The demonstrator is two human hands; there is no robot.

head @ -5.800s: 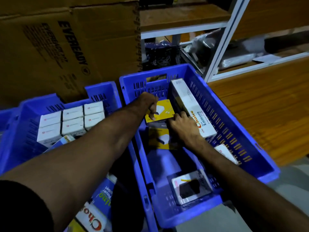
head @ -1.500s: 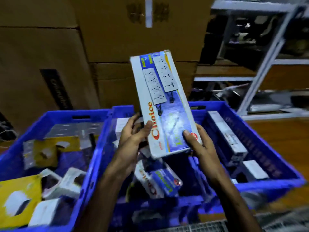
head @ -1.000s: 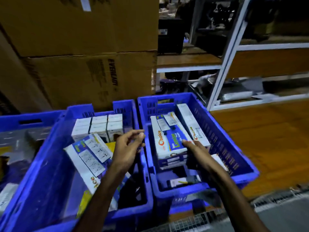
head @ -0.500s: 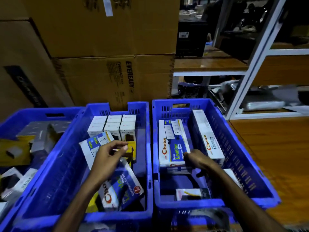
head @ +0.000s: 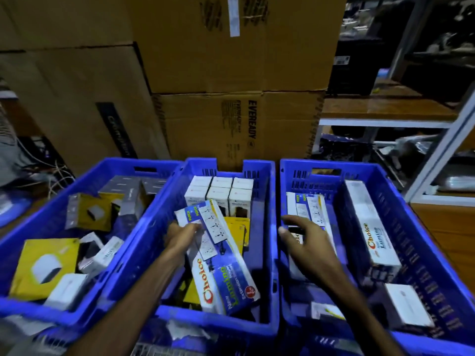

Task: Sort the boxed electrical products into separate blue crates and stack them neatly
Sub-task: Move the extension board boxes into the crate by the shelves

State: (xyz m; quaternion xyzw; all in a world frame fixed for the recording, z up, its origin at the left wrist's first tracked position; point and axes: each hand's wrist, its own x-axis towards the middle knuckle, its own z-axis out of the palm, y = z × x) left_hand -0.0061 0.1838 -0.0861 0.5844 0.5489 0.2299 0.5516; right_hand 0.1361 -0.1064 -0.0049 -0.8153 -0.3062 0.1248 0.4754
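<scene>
Far left, the left blue crate (head: 84, 201) holds a jumble of yellow, grey and white boxes (head: 46, 263). Next over, the middle blue crate (head: 272, 227) has small white boxes (head: 221, 194) lined up at its far end, and here's the left hand (head: 181, 236), fingers clamped on the upper edge of a tilted Choice Lumino extension box (head: 221, 268). Across to the right blue crate (head: 411, 227): the right hand (head: 305, 242) hovers with fingers apart over a flat Choice box (head: 308, 204), while another long Choice Lumino box (head: 370, 227) leans on the right wall.
</scene>
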